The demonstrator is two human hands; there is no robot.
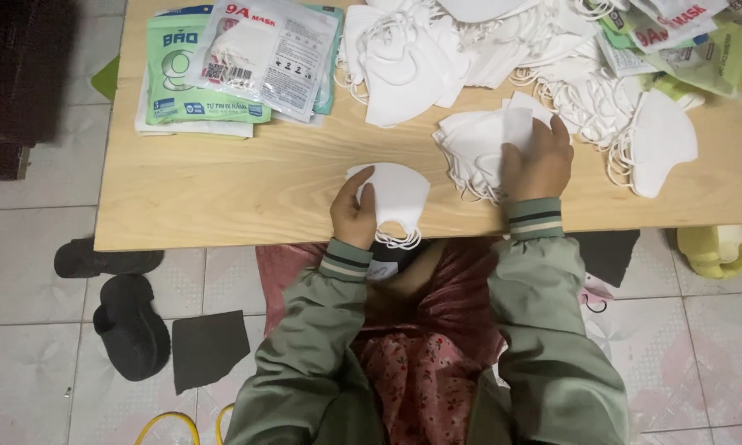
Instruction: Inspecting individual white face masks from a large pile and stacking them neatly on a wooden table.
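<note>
My left hand (353,213) grips a small stack of folded white face masks (394,194) near the front edge of the wooden table (239,181); their ear loops hang over the edge. My right hand (539,161) presses flat on a fanned pile of white masks (479,142) to the right, fingers spread over it. Both arms wear green sleeves with striped cuffs.
A big heap of loose white masks (470,41) covers the table's far side. Printed green and white mask packets (239,58) lie far left, more packets (676,33) far right. Black shoes (128,321) and a dark sheet (208,348) lie on the tiled floor.
</note>
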